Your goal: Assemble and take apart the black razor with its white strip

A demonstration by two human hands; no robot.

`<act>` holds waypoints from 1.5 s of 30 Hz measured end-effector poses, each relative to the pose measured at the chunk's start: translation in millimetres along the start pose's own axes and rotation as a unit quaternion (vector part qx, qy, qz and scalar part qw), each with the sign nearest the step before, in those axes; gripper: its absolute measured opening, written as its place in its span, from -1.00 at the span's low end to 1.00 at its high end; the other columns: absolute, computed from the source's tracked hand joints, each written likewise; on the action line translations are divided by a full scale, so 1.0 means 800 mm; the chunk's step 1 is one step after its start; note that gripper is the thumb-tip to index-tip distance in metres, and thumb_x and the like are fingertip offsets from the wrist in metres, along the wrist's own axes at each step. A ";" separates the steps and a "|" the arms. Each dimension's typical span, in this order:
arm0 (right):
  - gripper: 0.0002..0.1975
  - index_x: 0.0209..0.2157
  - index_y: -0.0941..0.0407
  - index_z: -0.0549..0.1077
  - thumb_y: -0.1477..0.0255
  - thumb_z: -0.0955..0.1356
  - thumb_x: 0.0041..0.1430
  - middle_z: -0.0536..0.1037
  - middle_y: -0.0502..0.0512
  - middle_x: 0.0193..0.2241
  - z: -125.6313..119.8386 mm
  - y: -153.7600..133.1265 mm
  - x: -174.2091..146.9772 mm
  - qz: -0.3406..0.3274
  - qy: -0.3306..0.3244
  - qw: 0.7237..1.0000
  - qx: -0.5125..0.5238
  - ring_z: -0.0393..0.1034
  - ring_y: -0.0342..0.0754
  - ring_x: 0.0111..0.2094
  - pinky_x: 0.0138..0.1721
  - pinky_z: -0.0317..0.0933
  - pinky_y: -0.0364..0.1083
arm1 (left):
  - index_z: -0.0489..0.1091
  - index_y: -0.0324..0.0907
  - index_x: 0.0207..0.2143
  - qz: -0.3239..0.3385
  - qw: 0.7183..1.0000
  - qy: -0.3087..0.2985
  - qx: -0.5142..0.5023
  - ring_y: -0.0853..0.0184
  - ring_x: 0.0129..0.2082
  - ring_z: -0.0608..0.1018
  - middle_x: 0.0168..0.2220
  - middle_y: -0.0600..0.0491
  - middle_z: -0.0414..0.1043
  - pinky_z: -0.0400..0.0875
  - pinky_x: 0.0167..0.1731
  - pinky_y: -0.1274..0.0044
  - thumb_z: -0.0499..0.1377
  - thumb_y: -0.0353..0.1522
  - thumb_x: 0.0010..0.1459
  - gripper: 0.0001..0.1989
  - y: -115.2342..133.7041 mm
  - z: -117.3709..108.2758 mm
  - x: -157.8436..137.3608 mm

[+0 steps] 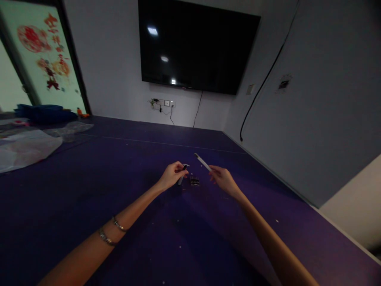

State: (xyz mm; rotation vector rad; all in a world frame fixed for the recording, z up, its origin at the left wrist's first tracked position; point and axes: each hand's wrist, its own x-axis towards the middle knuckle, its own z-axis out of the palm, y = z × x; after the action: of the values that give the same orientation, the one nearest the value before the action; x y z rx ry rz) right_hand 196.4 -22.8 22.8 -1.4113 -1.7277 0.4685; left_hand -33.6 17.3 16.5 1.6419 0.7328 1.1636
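My left hand (173,174) is closed around a small T-shaped tool (180,179) with a pale head and a dark-and-grey handle, much like a razor. The head points up and the handle slants down toward the purple surface (143,246). My right hand (222,177) pinches a slim white stick-like tool (203,162) by its lower end. Its dark tip leans up and to the left, apart from the T-shaped tool; its exact kind is too small to tell. Between and below the hands lies a small dark rectangular piece (195,181), with lighter marks on it.
Clear plastic sheeting (29,149) and a dark blue cloth-like bundle (44,114) lie at the far left, near a small orange object (82,113). A large screen (196,47) hangs on the back wall. A black cable (264,79) runs down the right wall. White specks dot the surface.
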 end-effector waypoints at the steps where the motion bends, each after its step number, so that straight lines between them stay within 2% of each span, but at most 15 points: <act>1: -0.59 -0.04 0.22 0.38 0.36 0.20 0.11 0.50 0.09 -0.45 -0.011 0.000 -0.002 -0.013 0.000 1.000 0.005 0.34 -0.17 -0.56 -0.55 0.22 -0.20 | 0.22 -0.22 -0.47 0.006 1.000 -0.002 0.008 0.34 -0.48 0.54 -0.45 0.04 0.46 0.36 -0.47 0.55 0.22 -0.35 -0.07 -0.80 -0.001 0.001 0.002; 7: -0.64 -0.09 0.13 0.44 0.31 0.26 0.10 0.54 0.13 -0.27 -0.055 -0.013 -0.012 -0.068 -0.014 0.998 0.004 0.42 -0.07 -0.30 -0.30 0.29 -0.10 | 0.24 -0.21 -0.48 0.013 0.999 -0.016 0.030 0.33 -0.36 0.53 -0.39 0.01 0.49 0.35 -0.35 0.51 0.23 -0.38 -0.09 -0.82 0.003 0.006 -0.002; 11: -0.67 -0.13 0.08 0.47 0.28 0.27 0.11 0.52 0.14 -0.19 -0.060 -0.034 -0.019 -0.095 -0.029 0.995 -0.009 0.40 -0.03 -0.20 -0.17 0.26 -0.05 | 0.24 -0.21 -0.48 0.014 1.000 -0.012 0.021 0.32 -0.33 0.52 -0.36 -0.01 0.49 0.35 -0.32 0.50 0.23 -0.39 -0.08 -0.83 0.009 0.008 -0.010; 15: -0.69 -0.14 0.06 0.48 0.29 0.28 0.10 0.52 0.12 -0.16 -0.058 -0.050 -0.024 -0.106 -0.048 0.993 -0.002 0.40 -0.02 -0.16 -0.12 0.24 -0.03 | 0.22 -0.20 -0.49 0.022 0.999 -0.011 0.023 0.33 -0.39 0.52 -0.41 0.02 0.48 0.35 -0.36 0.50 0.24 -0.35 -0.08 -0.79 0.009 0.010 -0.013; 22: -0.72 -0.18 0.03 0.51 0.28 0.28 0.10 0.55 0.09 -0.29 -0.056 -0.060 -0.028 -0.139 -0.086 0.986 -0.030 0.42 -0.08 -0.30 -0.27 0.27 -0.10 | 0.26 -0.19 -0.51 0.061 0.996 -0.023 0.057 0.37 -0.41 0.47 -0.47 0.09 0.41 0.32 -0.36 0.53 0.22 -0.33 -0.05 -0.83 0.016 0.012 -0.018; 26: -0.72 -0.18 0.03 0.51 0.29 0.28 0.11 0.55 0.09 -0.33 -0.057 -0.057 -0.027 -0.146 -0.069 0.986 -0.043 0.40 -0.10 -0.34 -0.30 0.24 -0.13 | 0.32 -0.20 -0.48 0.082 0.991 -0.033 0.096 0.38 -0.41 0.43 -0.46 0.08 0.39 0.30 -0.36 0.55 0.19 -0.34 -0.01 -0.88 0.019 0.011 -0.020; 30: -0.73 -0.19 0.03 0.51 0.29 0.29 0.11 0.53 0.07 -0.39 -0.058 -0.056 -0.026 -0.147 -0.102 0.983 -0.041 0.38 -0.13 -0.39 -0.40 0.21 -0.17 | 0.32 -0.20 -0.49 0.098 0.989 -0.037 0.103 0.41 -0.46 0.40 -0.50 0.11 0.35 0.27 -0.39 0.57 0.20 -0.32 -0.02 -0.86 0.017 0.010 -0.020; 34: -0.74 -0.18 0.02 0.51 0.30 0.29 0.11 0.53 0.06 -0.38 -0.058 -0.057 -0.025 -0.150 -0.070 0.985 -0.054 0.38 -0.13 -0.38 -0.35 0.21 -0.16 | 0.33 -0.20 -0.49 0.097 0.989 -0.045 0.101 0.38 -0.40 0.42 -0.45 0.07 0.39 0.28 -0.35 0.55 0.19 -0.32 -0.01 -0.86 0.017 0.010 -0.020; 39: -0.73 -0.18 0.04 0.51 0.30 0.28 0.11 0.53 0.06 -0.39 -0.059 -0.062 -0.026 -0.160 -0.108 0.980 -0.039 0.37 -0.13 -0.39 -0.39 0.20 -0.17 | 0.34 -0.20 -0.49 0.101 0.988 -0.042 0.108 0.39 -0.43 0.41 -0.48 0.09 0.37 0.28 -0.36 0.56 0.21 -0.32 -0.02 -0.87 0.018 0.010 -0.020; 43: -0.72 -0.17 0.04 0.51 0.29 0.28 0.12 0.53 0.08 -0.39 -0.061 -0.066 -0.028 -0.159 -0.075 0.983 -0.057 0.37 -0.13 -0.40 -0.38 0.20 -0.15 | 0.31 -0.22 -0.49 0.089 0.989 -0.053 0.103 0.40 -0.43 0.41 -0.48 0.10 0.37 0.28 -0.37 0.56 0.20 -0.31 -0.02 -0.83 0.018 0.009 -0.020; 45: -0.73 -0.17 0.04 0.51 0.30 0.29 0.12 0.54 0.09 -0.37 -0.062 -0.067 -0.028 -0.172 -0.090 0.980 -0.049 0.38 -0.12 -0.38 -0.36 0.21 -0.14 | 0.32 -0.23 -0.48 0.089 0.990 -0.061 0.096 0.40 -0.43 0.41 -0.47 0.10 0.38 0.28 -0.37 0.55 0.20 -0.31 -0.01 -0.83 0.017 0.009 -0.020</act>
State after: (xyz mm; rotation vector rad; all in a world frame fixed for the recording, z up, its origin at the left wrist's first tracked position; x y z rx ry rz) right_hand 202.2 -70.3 82.5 -1.1290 -2.1171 0.3295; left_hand -33.6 -4.0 23.2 1.9552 0.6473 1.1314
